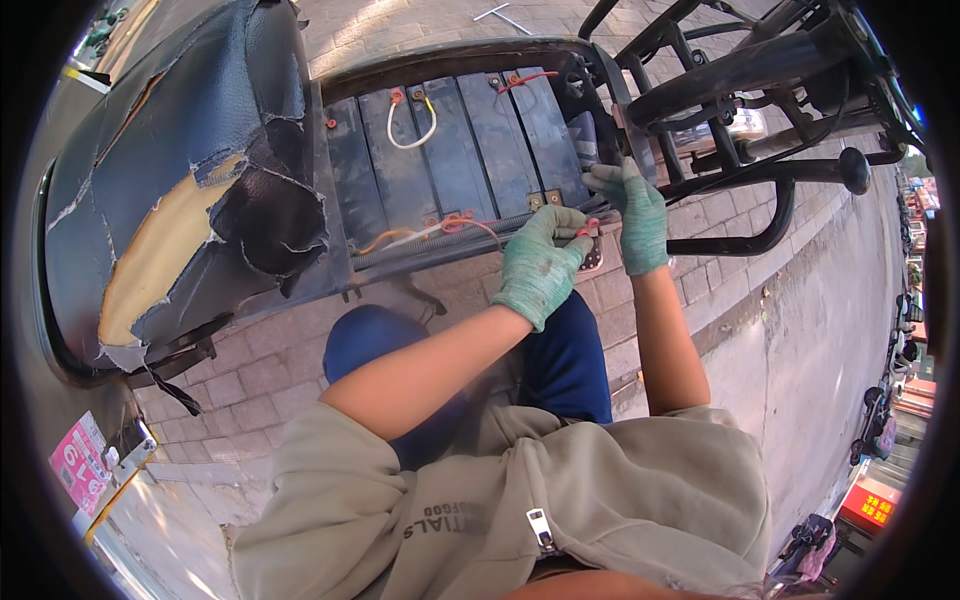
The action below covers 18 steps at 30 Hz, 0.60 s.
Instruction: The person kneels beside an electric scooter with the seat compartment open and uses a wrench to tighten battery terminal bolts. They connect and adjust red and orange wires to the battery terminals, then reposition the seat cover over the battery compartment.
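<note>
An opened battery box [340, 78] lies ahead of me with several dark batteries [455, 140] side by side. My left hand [543, 265], in a green knit glove, is closed at the box's near right corner, pinching a red wire end [588, 230]. My right hand [643, 225], gloved alike, is raised beside the box's right edge. Its fingers look stretched and apart, with nothing visible in them. A white looped cable [408, 146] joins two batteries. At the far right a short red cable [527, 78] is attached, and orange wires [385, 238] run along the near side.
A torn black seat [190, 130] with yellow foam showing stands left of the box. To the right are the vehicle's black frame tubes [740, 75] and a bent bar [745, 243]. A metal T-shaped tool [503, 16] lies on the brick paving [370, 25] beyond.
</note>
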Motion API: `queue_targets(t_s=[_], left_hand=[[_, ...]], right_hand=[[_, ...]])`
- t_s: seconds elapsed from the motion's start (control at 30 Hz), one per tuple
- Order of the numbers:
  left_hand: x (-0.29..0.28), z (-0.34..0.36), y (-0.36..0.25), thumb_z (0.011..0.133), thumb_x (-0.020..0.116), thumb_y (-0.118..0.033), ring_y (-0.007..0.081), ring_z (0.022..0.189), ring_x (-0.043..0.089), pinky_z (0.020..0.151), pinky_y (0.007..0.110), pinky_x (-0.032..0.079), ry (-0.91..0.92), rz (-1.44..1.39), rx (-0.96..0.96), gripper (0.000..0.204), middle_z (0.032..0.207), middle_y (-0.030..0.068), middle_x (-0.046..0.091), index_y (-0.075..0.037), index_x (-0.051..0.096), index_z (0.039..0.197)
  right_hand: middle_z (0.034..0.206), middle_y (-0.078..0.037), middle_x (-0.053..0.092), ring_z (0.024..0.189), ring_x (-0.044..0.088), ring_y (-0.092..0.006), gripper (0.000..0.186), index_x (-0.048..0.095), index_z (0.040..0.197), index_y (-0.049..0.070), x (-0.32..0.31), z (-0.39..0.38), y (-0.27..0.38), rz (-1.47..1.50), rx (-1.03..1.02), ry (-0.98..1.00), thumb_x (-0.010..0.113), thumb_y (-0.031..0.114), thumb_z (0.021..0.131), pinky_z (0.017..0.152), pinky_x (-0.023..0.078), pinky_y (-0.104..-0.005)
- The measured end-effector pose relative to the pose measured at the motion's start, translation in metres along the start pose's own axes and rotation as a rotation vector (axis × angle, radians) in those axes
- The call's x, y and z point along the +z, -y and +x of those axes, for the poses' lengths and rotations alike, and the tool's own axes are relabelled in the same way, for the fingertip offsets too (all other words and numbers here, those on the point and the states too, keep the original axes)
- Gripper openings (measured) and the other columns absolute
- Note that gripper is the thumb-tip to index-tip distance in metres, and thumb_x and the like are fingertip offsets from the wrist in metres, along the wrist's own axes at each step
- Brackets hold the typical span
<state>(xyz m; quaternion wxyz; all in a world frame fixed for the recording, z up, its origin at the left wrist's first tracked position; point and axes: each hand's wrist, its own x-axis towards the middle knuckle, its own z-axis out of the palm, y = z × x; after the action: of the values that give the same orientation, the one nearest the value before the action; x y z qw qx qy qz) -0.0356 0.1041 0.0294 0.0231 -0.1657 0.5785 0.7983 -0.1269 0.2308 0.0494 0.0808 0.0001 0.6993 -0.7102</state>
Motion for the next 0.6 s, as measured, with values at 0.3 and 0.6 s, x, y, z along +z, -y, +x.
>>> queue_targets(t_s=[0.3,0.6], left_hand=[[0.004,-0.015,0.004,0.098,0.065,0.001,0.0065,0.087,0.062,0.078,0.022,0.051,0.159,0.042,-0.079,0.02,0.106,0.0018,0.07,-0.003,0.064,0.117],[0.0,-0.013,-0.02,0.099,0.063,0.001,0.0085,0.086,0.065,0.081,0.025,0.053,-0.043,-0.152,0.086,0.017,0.096,0.002,0.068,-0.002,0.062,0.115]], right_hand=[[0.103,-0.009,0.076,0.094,0.069,-0.0134,0.031,0.072,0.111,-0.003,-0.009,0.002,-0.045,-0.392,-0.223,-0.097,0.058,0.024,0.107,0.088,0.053,-0.0281],[0.104,-0.011,0.076,0.093,0.072,-0.0213,0.025,0.073,0.121,0.005,0.045,0.112,0.007,-0.73,-0.707,0.038,0.069,0.016,0.098,0.087,0.056,-0.0328]])
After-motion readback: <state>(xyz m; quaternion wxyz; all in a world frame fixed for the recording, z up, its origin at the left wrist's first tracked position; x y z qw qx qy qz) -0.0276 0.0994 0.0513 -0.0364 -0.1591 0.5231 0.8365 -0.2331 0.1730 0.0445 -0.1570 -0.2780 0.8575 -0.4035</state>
